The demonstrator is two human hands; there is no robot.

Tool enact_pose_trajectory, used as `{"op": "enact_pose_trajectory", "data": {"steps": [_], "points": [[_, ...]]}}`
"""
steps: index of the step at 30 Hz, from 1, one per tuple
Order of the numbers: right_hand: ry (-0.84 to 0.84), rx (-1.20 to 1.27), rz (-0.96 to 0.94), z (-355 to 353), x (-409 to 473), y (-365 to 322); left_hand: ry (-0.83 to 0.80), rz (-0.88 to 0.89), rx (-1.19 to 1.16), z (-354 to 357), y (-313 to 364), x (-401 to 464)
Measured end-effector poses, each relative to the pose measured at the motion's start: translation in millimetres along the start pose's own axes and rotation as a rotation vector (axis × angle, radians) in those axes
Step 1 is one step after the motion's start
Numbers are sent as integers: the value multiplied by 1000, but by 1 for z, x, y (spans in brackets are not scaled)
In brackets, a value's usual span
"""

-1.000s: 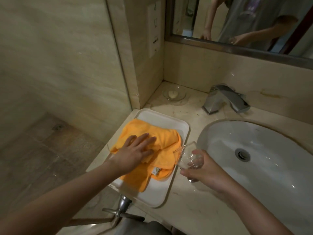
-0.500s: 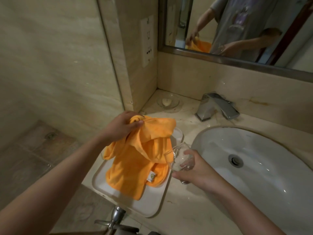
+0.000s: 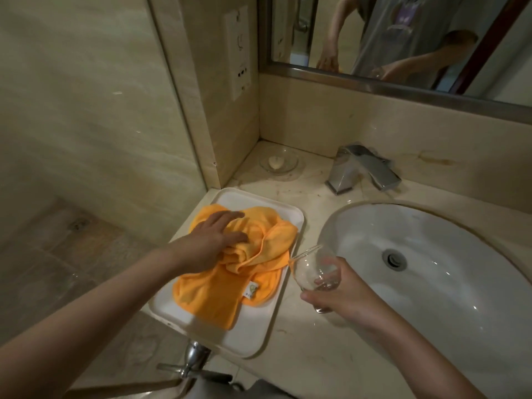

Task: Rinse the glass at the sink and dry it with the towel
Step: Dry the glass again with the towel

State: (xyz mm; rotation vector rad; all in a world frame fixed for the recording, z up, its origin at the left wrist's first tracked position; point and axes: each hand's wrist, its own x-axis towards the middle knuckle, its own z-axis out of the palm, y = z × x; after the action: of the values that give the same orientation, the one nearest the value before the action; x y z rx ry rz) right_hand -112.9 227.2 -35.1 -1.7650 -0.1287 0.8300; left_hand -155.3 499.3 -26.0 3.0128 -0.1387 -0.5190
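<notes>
From the head view, the left hand point(image 3: 214, 241) lies on the orange towel point(image 3: 230, 272), fingers spread and fairly straight over the bunched cloth, so its grip is wide and pressing rather than pinching. The towel lies crumpled on a white tray point(image 3: 253, 335), which sits on the bench point(image 3: 302, 364) just left of the sink point(image 3: 449, 283). The right hand point(image 3: 342, 289) holds the glass point(image 3: 309, 267) above the bench, between the tray's right edge and the sink's left rim; its fingers point(image 3: 326, 280) are curled round the lower part of the bowl, a closed grip on the glass. The glass is tilted, its mouth pointing up and left toward the towel. Behind the sink stands a chrome tap point(image 3: 362, 168), and left of the tap, in the corner, a small clear dish point(image 3: 278, 163) holds a pale piece of soap. Above the sink a mirror point(image 3: 403, 38) reflects the person's arms and grey shirt.
</notes>
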Motion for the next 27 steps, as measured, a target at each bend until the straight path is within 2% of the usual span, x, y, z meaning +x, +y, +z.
{"op": "enact_pose_trajectory", "data": {"steps": [2,4,5,9,14,18,22,24,27], "points": [[3,15,12,0,-2,3,150,80,137,8,11,0],[12,16,15,1,-4,6,240,127,129,7,14,5],[18,12,14,1,-5,7,250,97,78,0,12,7],[35,22,-2,-2,-9,6,175,-144,-84,-42,-20,14],[-30,-9,-42,-5,-13,-3,115,-151,-92,-68,-43,10],[-152,-380,-209,2,0,-20,270,-211,-286,-66,-40,9],[-301,-465,-200,29,21,-29,378,-248,-512,-40,-38,10],[-358,-426,-135,41,29,-29,350,-252,-559,-22,-38,6],[-397,-268,-44,49,34,-24,202,-299,-573,8,-47,-10]]}}
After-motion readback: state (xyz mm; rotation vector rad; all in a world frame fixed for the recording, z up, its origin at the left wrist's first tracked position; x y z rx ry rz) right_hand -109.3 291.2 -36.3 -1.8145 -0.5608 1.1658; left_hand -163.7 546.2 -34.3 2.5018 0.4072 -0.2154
